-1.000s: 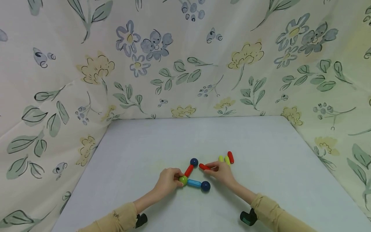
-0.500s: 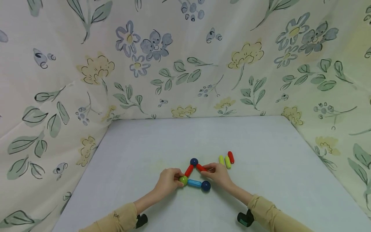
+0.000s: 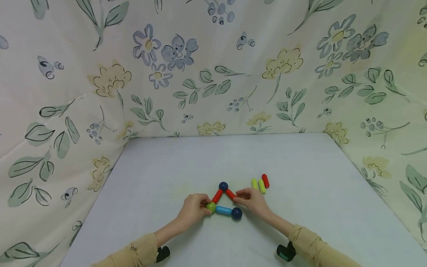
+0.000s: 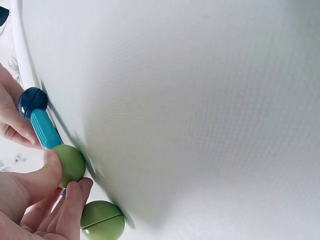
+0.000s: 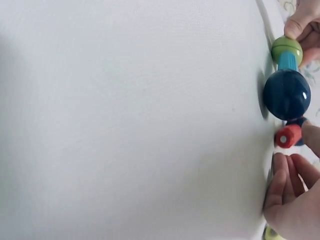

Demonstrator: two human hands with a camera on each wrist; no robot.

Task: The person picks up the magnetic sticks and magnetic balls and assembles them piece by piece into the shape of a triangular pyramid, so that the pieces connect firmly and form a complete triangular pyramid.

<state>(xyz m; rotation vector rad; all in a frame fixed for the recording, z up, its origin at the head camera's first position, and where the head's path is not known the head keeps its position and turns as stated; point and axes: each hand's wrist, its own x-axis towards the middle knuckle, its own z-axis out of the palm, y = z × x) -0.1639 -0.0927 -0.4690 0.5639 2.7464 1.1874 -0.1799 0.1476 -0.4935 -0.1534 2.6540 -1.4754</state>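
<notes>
In the head view, my left hand (image 3: pixel 193 207) pinches a green ball (image 3: pixel 211 207) between thumb and fingers. From that ball a red rod (image 3: pixel 217 195) runs up to a dark blue ball (image 3: pixel 223 186), and a light blue rod (image 3: pixel 223 210) runs right to another dark blue ball (image 3: pixel 236 213). A second red rod (image 3: pixel 230 194) slants down from the upper ball. Around its lower end are the thumb and fingers of my right hand (image 3: pixel 252 201); the right wrist view shows a small gap between fingers and rod (image 5: pixel 287 136). Its free end stands apart from the right-hand ball.
Two yellow-green rods (image 3: pixel 258 185) and one red rod (image 3: pixel 265 180) lie beyond my right hand. Another green ball (image 4: pixel 102 220) rests near my left hand in the left wrist view. Everything stands on a white table (image 3: pixel 186 155) with a floral cloth (image 3: pixel 213 81) behind.
My right hand has brought the second red rod left to the upper dark blue ball, where its end now touches. The hand has since drawn back slightly right. The left hand keeps still.
</notes>
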